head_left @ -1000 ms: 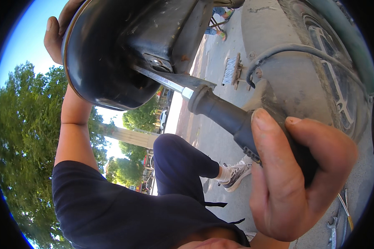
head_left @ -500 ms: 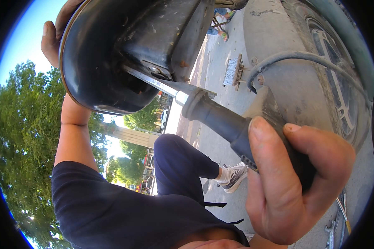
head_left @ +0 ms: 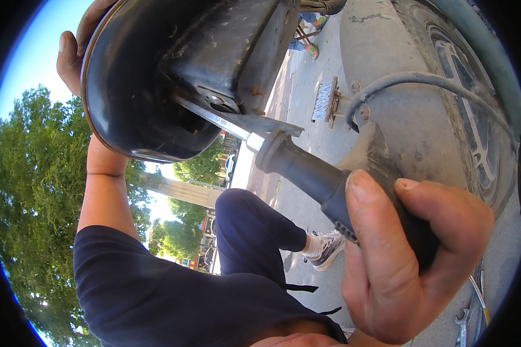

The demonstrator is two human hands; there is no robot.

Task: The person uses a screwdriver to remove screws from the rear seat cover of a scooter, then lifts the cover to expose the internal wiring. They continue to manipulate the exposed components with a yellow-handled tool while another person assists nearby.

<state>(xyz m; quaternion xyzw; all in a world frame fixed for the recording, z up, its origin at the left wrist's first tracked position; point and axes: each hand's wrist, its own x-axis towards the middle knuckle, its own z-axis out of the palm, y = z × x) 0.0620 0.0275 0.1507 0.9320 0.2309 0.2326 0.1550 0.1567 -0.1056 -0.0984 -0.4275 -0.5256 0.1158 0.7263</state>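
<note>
A glossy black rounded metal housing (head_left: 127,87) fills the upper left, with a folded bracket and bolt opening (head_left: 214,98) inside it. My left hand (head_left: 78,55) is curled round its far rim at the top left; the palm is hidden behind it. My right hand (head_left: 414,248) is closed round the grip of a black hand tool (head_left: 304,170) at the lower right. The tool's pale hexagonal shaft (head_left: 226,124) angles up-left into the housing near the bracket; its tip is in shadow, so I cannot tell what it touches.
A dusty vehicle wheel (head_left: 469,133) and curved cable (head_left: 422,81) stand at the right. A small rack (head_left: 330,101) is on the pavement (head_left: 295,92), another person's feet (head_left: 314,49) beyond. Wrenches (head_left: 463,327) lie at lower right. My bent knee (head_left: 243,225) is below; trees (head_left: 40,202) are at left.
The housing and the fingers of my left hand have shifted slightly down and left. My right hand and the tool moved slightly left and down, with the grip unchanged.
</note>
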